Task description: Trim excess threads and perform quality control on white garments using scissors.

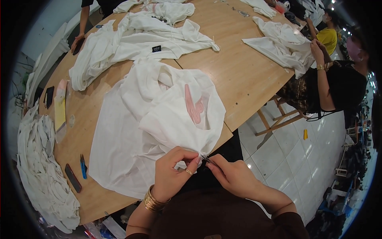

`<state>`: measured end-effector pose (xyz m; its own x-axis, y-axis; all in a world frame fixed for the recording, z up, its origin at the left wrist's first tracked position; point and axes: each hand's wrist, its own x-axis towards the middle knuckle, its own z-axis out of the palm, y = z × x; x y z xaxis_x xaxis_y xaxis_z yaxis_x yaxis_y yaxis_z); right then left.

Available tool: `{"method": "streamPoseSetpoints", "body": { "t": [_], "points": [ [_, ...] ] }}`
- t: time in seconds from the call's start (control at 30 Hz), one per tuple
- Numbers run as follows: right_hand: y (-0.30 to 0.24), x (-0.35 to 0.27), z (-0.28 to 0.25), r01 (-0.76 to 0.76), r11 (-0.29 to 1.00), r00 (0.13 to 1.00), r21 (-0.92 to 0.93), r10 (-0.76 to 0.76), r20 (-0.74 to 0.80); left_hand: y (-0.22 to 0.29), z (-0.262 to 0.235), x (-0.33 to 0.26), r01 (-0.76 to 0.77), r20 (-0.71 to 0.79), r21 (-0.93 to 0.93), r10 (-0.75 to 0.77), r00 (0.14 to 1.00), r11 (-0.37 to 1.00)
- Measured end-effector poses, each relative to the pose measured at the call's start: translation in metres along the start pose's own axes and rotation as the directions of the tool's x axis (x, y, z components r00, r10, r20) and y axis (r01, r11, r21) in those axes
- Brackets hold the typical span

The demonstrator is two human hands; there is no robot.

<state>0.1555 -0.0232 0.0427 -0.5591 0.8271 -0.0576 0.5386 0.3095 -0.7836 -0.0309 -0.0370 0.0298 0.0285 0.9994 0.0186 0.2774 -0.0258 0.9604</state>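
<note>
A white garment (159,115) with a pink printed design lies bunched across the near table, one end drawn toward me over the edge. My left hand (175,169), wearing a ring and gold bangles, pinches the cloth at that end between thumb and fingertips. Close beside it, my right hand (232,175) is closed around small metal snips (206,158), mostly hidden by the fingers. Their dark tips meet the cloth at my left fingertips. Left of the garment, blue-handled snips (83,166) and a dark phone (73,178) rest on the wooden table (81,143).
More white garments (131,40) spread farther back. Heaped white cloth (43,171) hangs along the left edge. A yellow sheet (60,111) in plastic lies nearby. At right a seated co-worker (334,83) handles another white garment (280,44). Another person's hand (77,43) touches the far-left edge.
</note>
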Motion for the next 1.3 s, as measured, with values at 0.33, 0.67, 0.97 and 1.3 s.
{"method": "streamPoseSetpoints", "body": {
  "t": [0.33, 0.67, 0.97, 1.3],
  "points": [
    [0.0, 0.003, 0.001, -0.011, 1.0, 1.0, -0.018, 0.012, 0.025, 0.002, 0.001, 0.0, -0.044, 0.006, 0.057, 0.044, 0.999, 0.997],
    [-0.006, 0.01, -0.003, -0.374, 0.826, 0.923, 0.422, 0.287, 0.257, 0.002, 0.006, -0.005, -0.126, -0.068, 0.16, 0.138, 0.988, 0.979],
    [0.002, 0.012, 0.003, -0.418, 0.747, 0.908, 0.517, 0.324, 0.265, 0.001, 0.007, -0.004, -0.14, -0.076, 0.145, 0.152, 0.985, 0.98],
    [0.001, 0.011, 0.001, -0.441, 0.7, 0.897, 0.561, 0.317, 0.309, -0.001, 0.006, -0.005, -0.145, -0.078, 0.175, 0.161, 0.984, 0.974]
  ]
}}
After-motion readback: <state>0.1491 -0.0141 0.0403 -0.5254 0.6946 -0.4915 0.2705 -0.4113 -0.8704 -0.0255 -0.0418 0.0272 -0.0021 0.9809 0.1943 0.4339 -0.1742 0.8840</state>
